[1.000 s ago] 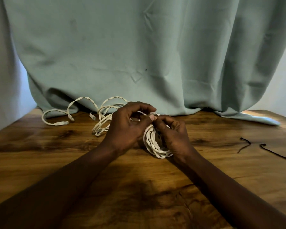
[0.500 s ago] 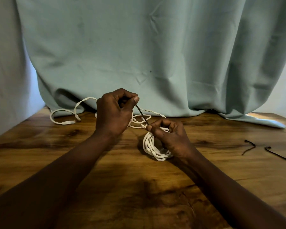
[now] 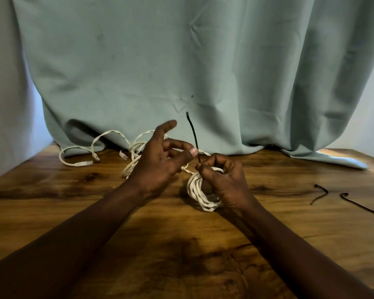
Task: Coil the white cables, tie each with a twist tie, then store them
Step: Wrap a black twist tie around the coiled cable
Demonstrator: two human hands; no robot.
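A coiled white cable [image 3: 198, 192] stands on edge on the wooden table [image 3: 181, 244], and my right hand [image 3: 225, 180] grips its top. A black twist tie [image 3: 192, 132] sticks straight up from between my right thumb and fingers. My left hand [image 3: 162, 160] hovers just left of the tie with fingers spread, its thumb tip close to the tie but holding nothing. More loose white cable [image 3: 108, 139] lies uncoiled behind my left hand near the curtain, with connector ends [image 3: 84, 163] showing.
Two spare black twist ties [image 3: 320, 193] [image 3: 363, 206] lie on the table at the right. A pale green curtain [image 3: 192, 72] hangs along the table's far edge, with its hem resting on the wood.
My left hand has let go of the twist tie's upper end and opened its fingers. The tie now stands upright instead of slanting left. My right hand stays on the coil.
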